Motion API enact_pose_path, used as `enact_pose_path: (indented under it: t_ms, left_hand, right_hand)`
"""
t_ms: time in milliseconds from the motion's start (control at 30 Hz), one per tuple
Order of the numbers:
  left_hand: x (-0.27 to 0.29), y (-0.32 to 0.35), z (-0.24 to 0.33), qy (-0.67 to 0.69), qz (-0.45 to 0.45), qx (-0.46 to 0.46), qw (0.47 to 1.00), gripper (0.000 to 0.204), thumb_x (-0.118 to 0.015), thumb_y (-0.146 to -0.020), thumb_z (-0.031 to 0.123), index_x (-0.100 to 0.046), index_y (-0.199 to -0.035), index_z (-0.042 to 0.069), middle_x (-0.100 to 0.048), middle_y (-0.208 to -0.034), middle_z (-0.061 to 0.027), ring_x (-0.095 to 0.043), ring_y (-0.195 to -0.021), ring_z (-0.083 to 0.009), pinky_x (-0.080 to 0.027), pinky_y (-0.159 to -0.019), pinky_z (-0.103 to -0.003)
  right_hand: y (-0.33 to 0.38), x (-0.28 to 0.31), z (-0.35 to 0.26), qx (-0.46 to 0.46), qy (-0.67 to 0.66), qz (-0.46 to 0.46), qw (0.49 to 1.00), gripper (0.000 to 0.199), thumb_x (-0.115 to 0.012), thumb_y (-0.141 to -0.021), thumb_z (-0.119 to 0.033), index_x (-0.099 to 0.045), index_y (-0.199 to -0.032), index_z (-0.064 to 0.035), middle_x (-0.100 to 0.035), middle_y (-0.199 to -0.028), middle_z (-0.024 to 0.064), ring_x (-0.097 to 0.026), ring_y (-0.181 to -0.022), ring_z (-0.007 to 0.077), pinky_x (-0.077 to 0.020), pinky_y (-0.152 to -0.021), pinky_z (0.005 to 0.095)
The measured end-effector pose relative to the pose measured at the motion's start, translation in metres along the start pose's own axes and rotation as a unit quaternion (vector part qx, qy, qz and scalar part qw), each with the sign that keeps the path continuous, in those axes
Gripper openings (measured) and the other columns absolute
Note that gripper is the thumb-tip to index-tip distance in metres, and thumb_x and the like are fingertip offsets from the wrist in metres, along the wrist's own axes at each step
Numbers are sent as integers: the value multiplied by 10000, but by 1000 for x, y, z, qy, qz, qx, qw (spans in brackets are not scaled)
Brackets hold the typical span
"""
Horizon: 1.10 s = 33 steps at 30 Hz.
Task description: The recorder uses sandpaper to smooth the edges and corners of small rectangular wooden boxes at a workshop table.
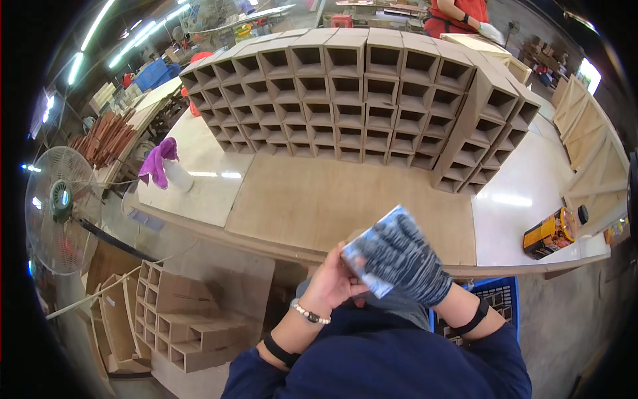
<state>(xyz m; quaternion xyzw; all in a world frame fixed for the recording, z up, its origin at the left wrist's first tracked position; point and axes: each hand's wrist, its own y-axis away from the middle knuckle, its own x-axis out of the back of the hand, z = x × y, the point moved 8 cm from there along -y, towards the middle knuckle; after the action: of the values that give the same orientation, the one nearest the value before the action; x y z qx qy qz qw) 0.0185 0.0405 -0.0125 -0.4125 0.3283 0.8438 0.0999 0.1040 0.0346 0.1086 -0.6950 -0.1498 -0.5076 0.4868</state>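
Note:
Close in front of my body, both hands are on a flat blue-and-white printed piece [380, 287]; its exact kind I cannot make out. My left hand [332, 279], bare with a beaded bracelet at the wrist, is closed on its left edge. Across its face lies my right hand [405, 259] in a grey-and-black knit glove, fingers together and covering most of it. Behind them, a wide stack of open brown box-like compartments [332, 106] stands on the worktable [299, 206].
A bottle with an orange-and-black label [550, 234] lies at the table's right. At left are a purple cloth [158, 161] over a white container and a fan [61, 199]. Brown boxes [193, 326] and a blue crate [512, 299] sit below. A co-worker [458, 16] stands behind the stack.

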Motion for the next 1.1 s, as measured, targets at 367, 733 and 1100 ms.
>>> enact_pose_path:
  t_ms: [367,733,1100]
  left_hand:
    - [8,-2,0,-45,15,-16,999,623,-365,-872,532,-440,-1176,-7,-583,-989,-191,-615,-793,-264,-538,-685,-376]
    - [7,8,10,-106,34,-46,993,579,-410,-864,508,-461,-1171,20,-596,-986,-158,-621,-758,-238,-531,-678,-349]
    - [-4,23,33,-217,43,-163,961,488,-437,-892,403,-459,-1184,13,-605,-940,-122,-626,-763,-196,-536,-678,-317]
  right_hand:
    - [1,-4,7,-2,9,-22,1000,390,-498,-773,-245,-544,-1158,-205,-535,-1174,47,-442,-1168,257,-220,-1047,488]
    - [-4,3,15,-30,10,31,999,306,-530,-740,-224,-596,-1033,-166,-538,-1139,46,-481,-1094,249,-282,-1009,477]
    - [6,-7,38,-75,-22,8,997,352,-517,-774,-186,-550,-1124,-185,-509,-1210,56,-445,-1158,271,-236,-1048,470]
